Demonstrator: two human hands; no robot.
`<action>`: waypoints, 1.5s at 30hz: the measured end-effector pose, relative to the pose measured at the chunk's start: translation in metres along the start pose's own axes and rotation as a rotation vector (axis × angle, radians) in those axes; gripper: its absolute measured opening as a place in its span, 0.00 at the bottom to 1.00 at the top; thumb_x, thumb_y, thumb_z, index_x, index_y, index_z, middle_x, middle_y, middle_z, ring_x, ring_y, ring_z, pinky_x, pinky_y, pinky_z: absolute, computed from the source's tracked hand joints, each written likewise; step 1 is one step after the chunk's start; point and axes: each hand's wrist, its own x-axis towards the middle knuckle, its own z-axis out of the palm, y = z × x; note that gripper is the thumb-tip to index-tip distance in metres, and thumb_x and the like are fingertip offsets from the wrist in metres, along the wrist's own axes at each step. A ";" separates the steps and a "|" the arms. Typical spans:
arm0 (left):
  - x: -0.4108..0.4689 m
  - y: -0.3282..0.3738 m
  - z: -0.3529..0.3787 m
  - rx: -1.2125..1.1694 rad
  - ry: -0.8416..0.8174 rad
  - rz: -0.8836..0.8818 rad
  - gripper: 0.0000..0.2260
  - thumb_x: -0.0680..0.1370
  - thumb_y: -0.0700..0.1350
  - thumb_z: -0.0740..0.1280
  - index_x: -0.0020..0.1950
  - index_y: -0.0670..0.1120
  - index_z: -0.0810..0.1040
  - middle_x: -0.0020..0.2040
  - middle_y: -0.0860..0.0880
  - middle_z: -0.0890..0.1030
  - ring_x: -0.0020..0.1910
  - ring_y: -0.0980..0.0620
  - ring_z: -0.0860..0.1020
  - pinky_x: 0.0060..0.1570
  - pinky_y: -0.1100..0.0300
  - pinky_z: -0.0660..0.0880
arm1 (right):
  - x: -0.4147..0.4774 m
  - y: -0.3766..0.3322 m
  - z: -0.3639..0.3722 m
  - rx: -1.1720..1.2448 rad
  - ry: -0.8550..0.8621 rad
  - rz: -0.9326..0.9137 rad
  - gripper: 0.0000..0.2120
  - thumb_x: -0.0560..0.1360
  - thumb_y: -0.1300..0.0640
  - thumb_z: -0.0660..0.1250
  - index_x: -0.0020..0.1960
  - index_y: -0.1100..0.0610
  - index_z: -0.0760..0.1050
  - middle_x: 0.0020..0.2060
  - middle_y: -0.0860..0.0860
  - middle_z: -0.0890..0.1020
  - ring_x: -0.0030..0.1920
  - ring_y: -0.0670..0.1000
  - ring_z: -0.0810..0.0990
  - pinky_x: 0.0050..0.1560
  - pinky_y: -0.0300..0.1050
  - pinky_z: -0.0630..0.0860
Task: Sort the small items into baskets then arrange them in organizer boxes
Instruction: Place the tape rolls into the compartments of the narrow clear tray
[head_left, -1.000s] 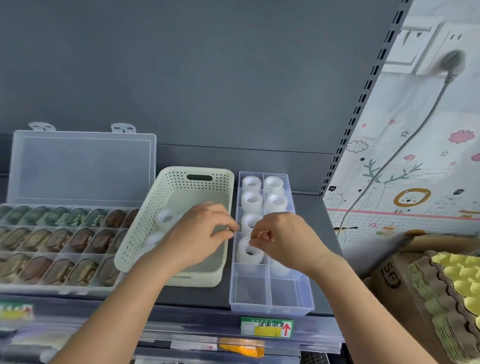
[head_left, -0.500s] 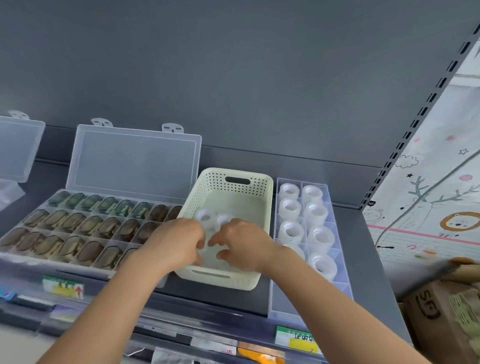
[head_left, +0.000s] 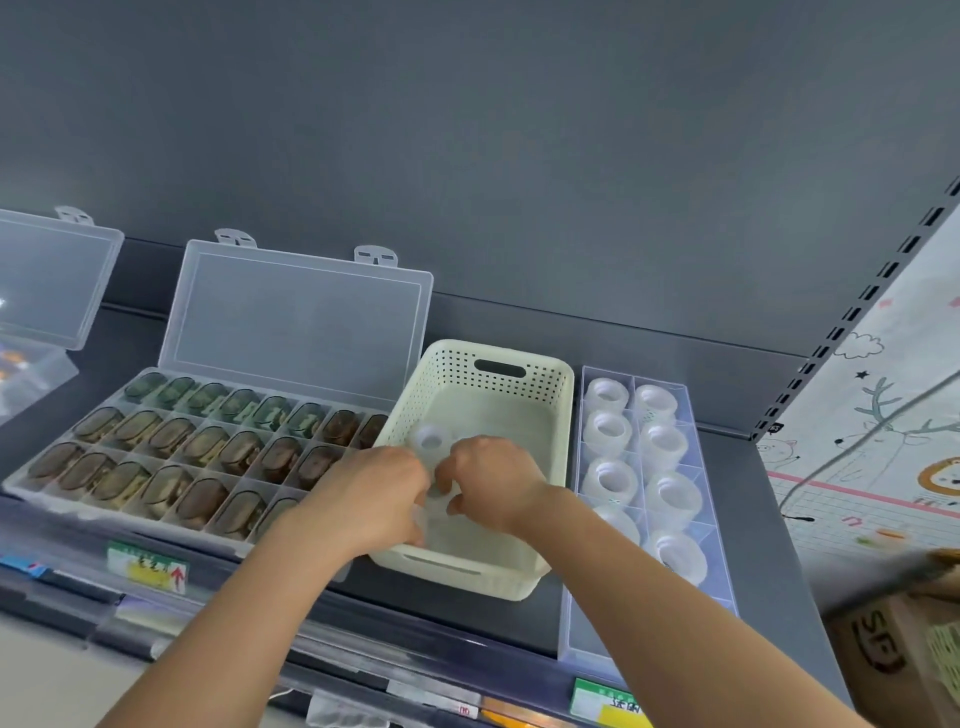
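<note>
Both my hands reach down into a cream perforated basket (head_left: 519, 395) at the centre of a dark grey shelf (head_left: 732, 467). My right hand (head_left: 498, 480) has its thumb and fingers curled in a pinch on a clear tape roll (head_left: 440, 496) low in the basket. My left hand (head_left: 374, 499), at 9 o'clock of the right and nearly touching it, is curled too, with a pale edge showing beneath the fingers; I cannot tell whether it truly grips anything. A loose tape roll (head_left: 430, 441) lies on the basket floor at 12 o'clock of my left knuckles. At 3 o'clock of the basket, just beside it, stands a clear organizer box (head_left: 635, 374), its two columns holding stored rolls (head_left: 670, 493) one per cell, with the near compartments (head_left: 644, 623) at 6 o'clock bare. At 9 o'clock is a lidded box (head_left: 296, 312), open, filled with dark oval items (head_left: 171, 436). I judge this the arranging step: rolls go from basket to organizer. Next calls for lifting clear of the basket wall, swinging toward 3 o'clock, and setting each roll upright in a bare near cell.
</note>
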 end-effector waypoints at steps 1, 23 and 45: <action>-0.001 -0.002 -0.001 -0.052 -0.003 -0.001 0.10 0.70 0.55 0.73 0.45 0.53 0.78 0.44 0.55 0.75 0.43 0.54 0.74 0.36 0.59 0.68 | 0.000 0.002 -0.001 -0.015 0.012 -0.004 0.11 0.75 0.53 0.69 0.57 0.48 0.78 0.53 0.51 0.77 0.56 0.54 0.75 0.48 0.48 0.73; 0.002 0.086 -0.025 -0.722 0.197 0.366 0.04 0.71 0.48 0.75 0.39 0.53 0.81 0.41 0.59 0.78 0.34 0.57 0.73 0.38 0.59 0.72 | -0.171 0.063 -0.060 0.488 0.397 0.354 0.05 0.70 0.57 0.74 0.40 0.47 0.80 0.38 0.43 0.81 0.38 0.40 0.78 0.35 0.28 0.68; 0.005 0.134 0.008 -0.039 0.142 0.565 0.08 0.73 0.53 0.66 0.44 0.51 0.81 0.40 0.54 0.79 0.45 0.55 0.72 0.40 0.61 0.65 | -0.208 0.058 -0.030 0.246 -0.077 0.514 0.04 0.68 0.51 0.74 0.42 0.49 0.83 0.42 0.42 0.81 0.42 0.44 0.78 0.43 0.36 0.72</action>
